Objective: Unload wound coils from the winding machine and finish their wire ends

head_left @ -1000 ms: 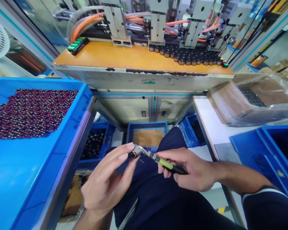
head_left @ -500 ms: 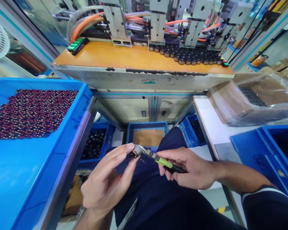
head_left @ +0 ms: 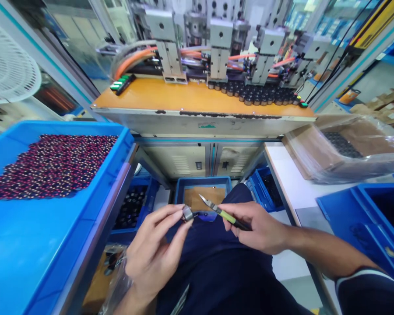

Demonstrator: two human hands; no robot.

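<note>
My left hand pinches a small round metal motor part between thumb and fingertips. A thin, dark bit sticks out of the part's right side. My right hand is closed round the green and black handles of a pair of pliers. Their pointed metal nose aims up and to the left, apart from the motor part. Both hands are above my lap. Behind them a blue bin with a cardboard sheet inside stands on the floor.
On the left, a large blue tray holds many small dark and pink parts. Ahead is a machine's orange ledge with rows of black cylinders. At right stand a plastic-lined carton and a blue crate.
The pliers' nose has come away from the motor part, and a gap now lies between them. The motor part has turned and shifted slightly down. The camera view has tilted up.
</note>
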